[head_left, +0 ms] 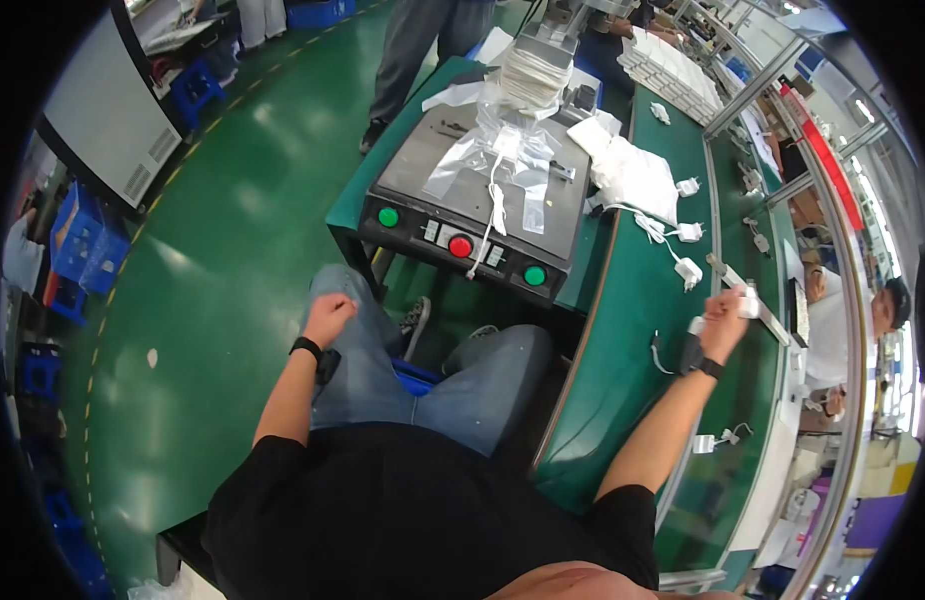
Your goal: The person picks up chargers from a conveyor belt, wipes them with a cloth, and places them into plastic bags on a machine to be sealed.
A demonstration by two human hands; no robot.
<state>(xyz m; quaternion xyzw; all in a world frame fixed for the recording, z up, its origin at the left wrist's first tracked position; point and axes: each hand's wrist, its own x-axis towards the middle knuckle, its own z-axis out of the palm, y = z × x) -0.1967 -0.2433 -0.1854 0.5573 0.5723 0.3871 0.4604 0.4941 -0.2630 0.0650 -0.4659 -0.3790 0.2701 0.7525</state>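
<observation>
"Green floor (233, 370) on one side, a green worktop (608, 405) and a conveyor (735, 480) on the other. Where are the hands?"

"Well apart. The right hand (723, 328) reaches out to the conveyor side, its fingers closed around what looks like a white plug adapter (749, 302), next to a pale bar (773, 322) lying across the strip. The left hand (330, 316) is loosely curled above the left thigh; I see nothing in it."

"And the other adapters?"

"One corded adapter (689, 272) lies on the worktop just beyond the right hand, more of them farther up. Another white adapter (705, 443) sits on the conveyor, nearer the body. The black-topped machine (478, 205) in front has one too, amid clear film, its white cord (497, 200) trailing over the front edge."

"So which step is this?"

"Handling a single adapter at the conveyor, I'd judge. Picking up or putting down, I can't tell; the hand is slightly blurred."

"What does the next move call for?"

"Probably a secure grip, and care that no cord snags on that bar."
</observation>
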